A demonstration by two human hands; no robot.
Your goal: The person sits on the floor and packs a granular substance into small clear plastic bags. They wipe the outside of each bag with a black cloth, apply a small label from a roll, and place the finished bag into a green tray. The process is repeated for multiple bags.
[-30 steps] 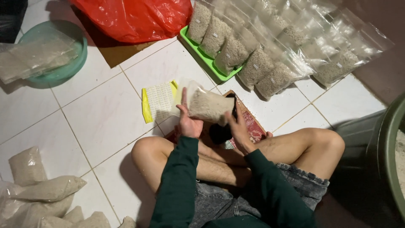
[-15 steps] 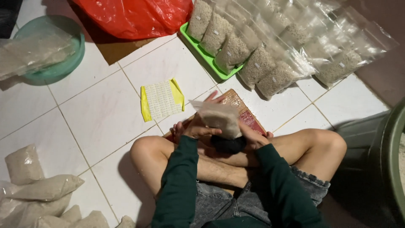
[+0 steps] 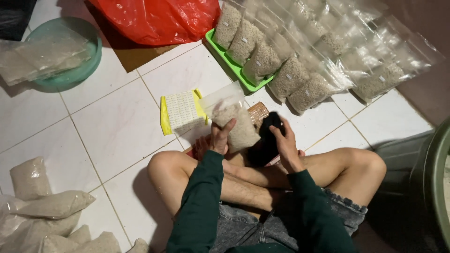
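Observation:
I sit cross-legged on a white tiled floor. My left hand [image 3: 219, 139] grips a clear plastic bag of pale grain [image 3: 233, 119], held upright above my shins with its empty top standing up. My right hand [image 3: 284, 143] is closed on a black object [image 3: 268, 136] just right of the bag; what it is cannot be made out. Under both hands lies a brown board [image 3: 257, 112], mostly hidden. A yellow-edged sheet of small white labels [image 3: 180, 111] lies flat on the floor just left of the bag.
A green tray [image 3: 224, 57] and the floor beyond it hold several filled grain bags [image 3: 300, 77] in rows. A red plastic bag [image 3: 157, 18] lies at the top, a teal basin [image 3: 75, 70] with bags at top left, more filled bags [image 3: 51, 206] at bottom left, a dark tub [image 3: 438, 187] at right.
The grain bag was lying low across both hands; now my left hand alone holds it raised upright, and my right hand has moved right onto the black object.

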